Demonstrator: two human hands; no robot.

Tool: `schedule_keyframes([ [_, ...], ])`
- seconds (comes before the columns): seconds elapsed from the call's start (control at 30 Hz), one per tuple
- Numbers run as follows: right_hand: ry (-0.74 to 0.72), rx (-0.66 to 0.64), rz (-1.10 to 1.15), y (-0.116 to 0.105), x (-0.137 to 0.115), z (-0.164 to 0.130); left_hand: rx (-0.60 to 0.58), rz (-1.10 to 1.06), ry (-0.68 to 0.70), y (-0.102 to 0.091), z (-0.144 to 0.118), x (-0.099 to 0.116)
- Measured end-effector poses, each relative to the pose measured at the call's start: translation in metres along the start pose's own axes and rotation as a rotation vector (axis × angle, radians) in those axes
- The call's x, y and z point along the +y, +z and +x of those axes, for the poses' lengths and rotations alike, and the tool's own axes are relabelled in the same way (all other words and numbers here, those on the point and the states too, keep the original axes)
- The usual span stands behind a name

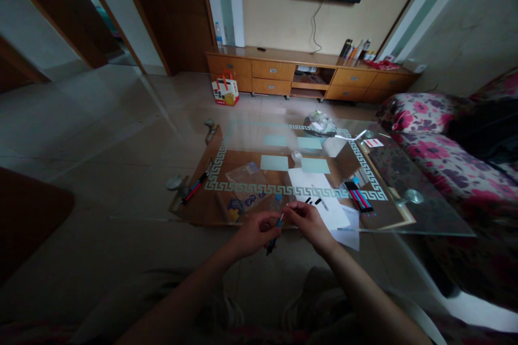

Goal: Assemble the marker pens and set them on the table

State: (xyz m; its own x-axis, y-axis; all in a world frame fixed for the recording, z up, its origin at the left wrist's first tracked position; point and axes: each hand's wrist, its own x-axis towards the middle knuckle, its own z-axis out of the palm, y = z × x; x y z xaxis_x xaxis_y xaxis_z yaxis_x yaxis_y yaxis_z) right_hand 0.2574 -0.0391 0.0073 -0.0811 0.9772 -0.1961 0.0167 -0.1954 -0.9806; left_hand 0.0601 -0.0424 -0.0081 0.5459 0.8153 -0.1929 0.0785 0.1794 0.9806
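My left hand (259, 233) is closed around a blue and black pen (279, 222), held at a slant just off the glass table's near edge. At the pen's upper end, the fingers of my right hand (305, 221) are pinched together. A thin pale part shows between the two hands, too small to name. Just beyond my right hand, a few short black pieces (318, 201) lie on white paper (332, 213). A row of pink, blue and black pens (359, 198) lies to the right, and more pens (194, 188) rest at the table's left side.
The glass table (441, 221) has a patterned border and metal leg fittings. A clear plastic bag (319, 123) sits at its far side, near a red and white card (373, 143). A flowered sofa (433, 156) stands right; a wooden cabinet (273, 59) lines the wall.
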Motion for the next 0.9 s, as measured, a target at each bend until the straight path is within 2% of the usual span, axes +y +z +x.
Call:
schedule_keyframes([
  [0.13,-0.029,-0.008,-0.022,0.002,0.000,0.000,0.023,-0.001,0.016,-0.001,0.001,-0.002],
  [0.23,-0.051,0.038,-0.069,0.000,-0.005,0.000,0.027,0.000,0.006,-0.002,0.001,-0.002],
  [0.33,-0.114,0.183,-0.154,-0.014,-0.014,0.001,0.031,0.007,0.020,-0.003,0.001,-0.001],
  [0.47,-0.181,0.385,-0.284,-0.044,-0.024,0.006,0.035,0.015,0.019,-0.003,0.001,0.002],
  [0.6,-0.244,0.487,-0.517,-0.064,-0.026,0.009,0.038,0.010,0.009,-0.003,0.001,0.002],
  [0.7,-0.345,0.500,-0.795,-0.067,-0.025,0.007,0.039,0.000,0.009,-0.002,0.001,0.003],
  [0.77,-0.360,0.468,-0.941,-0.066,-0.024,0.005,0.041,-0.010,0.007,-0.002,0.001,0.004],
  [0.9,-0.307,0.371,-1.019,-0.062,-0.021,0.004,0.043,-0.016,0.011,-0.001,0.001,0.005],
])
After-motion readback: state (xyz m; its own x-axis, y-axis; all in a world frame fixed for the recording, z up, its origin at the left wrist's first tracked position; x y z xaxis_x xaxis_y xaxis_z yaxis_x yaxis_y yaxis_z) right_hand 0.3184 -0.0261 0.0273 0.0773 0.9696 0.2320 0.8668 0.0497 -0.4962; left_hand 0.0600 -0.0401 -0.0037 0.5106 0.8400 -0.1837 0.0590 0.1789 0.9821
